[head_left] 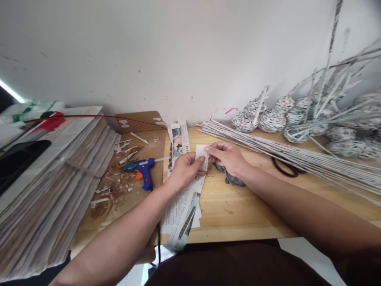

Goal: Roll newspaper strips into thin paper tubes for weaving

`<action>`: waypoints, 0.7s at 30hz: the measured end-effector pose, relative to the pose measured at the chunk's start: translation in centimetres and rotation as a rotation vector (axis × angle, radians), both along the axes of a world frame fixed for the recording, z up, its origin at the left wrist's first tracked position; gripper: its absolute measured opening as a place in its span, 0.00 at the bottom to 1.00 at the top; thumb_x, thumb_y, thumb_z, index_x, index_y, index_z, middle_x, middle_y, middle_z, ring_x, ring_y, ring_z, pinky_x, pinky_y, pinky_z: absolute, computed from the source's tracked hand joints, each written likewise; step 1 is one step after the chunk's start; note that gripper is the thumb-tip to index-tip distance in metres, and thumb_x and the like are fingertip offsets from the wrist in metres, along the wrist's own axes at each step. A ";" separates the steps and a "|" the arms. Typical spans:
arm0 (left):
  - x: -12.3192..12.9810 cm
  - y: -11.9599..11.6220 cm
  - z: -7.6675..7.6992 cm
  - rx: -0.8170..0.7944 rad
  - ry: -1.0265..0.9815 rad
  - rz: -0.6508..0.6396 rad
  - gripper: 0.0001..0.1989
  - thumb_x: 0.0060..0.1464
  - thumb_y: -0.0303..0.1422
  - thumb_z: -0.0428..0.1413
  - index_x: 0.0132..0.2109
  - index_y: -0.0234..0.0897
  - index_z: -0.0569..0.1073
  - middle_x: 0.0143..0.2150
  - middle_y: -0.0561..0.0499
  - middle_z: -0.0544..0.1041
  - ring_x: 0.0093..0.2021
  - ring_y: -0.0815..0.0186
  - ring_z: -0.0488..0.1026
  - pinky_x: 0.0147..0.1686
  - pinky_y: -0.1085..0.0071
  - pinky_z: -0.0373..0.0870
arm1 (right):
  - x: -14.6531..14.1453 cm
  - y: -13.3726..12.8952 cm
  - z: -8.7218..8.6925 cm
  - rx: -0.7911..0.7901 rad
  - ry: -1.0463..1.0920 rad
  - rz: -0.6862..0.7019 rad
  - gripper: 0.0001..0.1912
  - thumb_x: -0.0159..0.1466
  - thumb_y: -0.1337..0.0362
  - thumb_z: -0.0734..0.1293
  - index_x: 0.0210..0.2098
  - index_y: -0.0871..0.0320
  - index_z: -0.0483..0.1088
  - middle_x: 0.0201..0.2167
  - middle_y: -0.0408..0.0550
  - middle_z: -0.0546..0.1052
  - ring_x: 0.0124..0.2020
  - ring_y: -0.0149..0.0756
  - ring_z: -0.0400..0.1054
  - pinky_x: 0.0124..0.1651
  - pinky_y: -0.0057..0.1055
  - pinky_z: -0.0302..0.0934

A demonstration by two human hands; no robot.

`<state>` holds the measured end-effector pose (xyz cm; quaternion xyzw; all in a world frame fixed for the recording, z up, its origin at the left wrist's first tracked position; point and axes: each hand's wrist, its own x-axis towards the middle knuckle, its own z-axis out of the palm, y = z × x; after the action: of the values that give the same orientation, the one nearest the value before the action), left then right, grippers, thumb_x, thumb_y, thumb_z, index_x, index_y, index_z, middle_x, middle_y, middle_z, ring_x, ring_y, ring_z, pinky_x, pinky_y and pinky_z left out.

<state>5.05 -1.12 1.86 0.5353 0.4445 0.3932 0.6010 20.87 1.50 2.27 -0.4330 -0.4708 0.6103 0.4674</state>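
Observation:
A strip of newspaper (201,152) stands up between my two hands over the middle of the table. My left hand (187,169) is closed on the strip, thumb in front and fingers behind. At the strip's upper right edge, my right hand (224,155) pinches the paper between thumb and fingers. Under and beside my left hand lie more cut newspaper strips (180,210), some reaching over the table's front edge. A crumpled dark grey cloth (230,178) lies below my right hand, partly covered by it.
On a stained cardboard sheet (119,202) at left rest a blue glue gun (144,171) and paper scraps. A tall newspaper stack (68,178) stands further left. Rolled paper sticks (268,149), black scissor handles (285,169) and several woven paper gourd shapes (272,119) occupy the right.

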 end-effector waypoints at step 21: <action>-0.5 0.4 0.0 -0.029 -0.077 0.091 0.20 0.47 0.45 0.63 0.39 0.32 0.77 0.32 0.46 0.80 0.32 0.64 0.77 0.29 0.72 0.76 | 3.0 0.1 2.4 0.779 -1.037 0.048 0.19 0.61 0.49 0.66 0.37 0.59 0.73 0.36 0.53 0.76 0.36 0.40 0.69 0.38 0.33 0.60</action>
<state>4.59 -0.70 1.88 0.4903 0.4505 0.4338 0.6071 23.89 1.56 4.64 -0.4597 -0.8317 0.1168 0.2886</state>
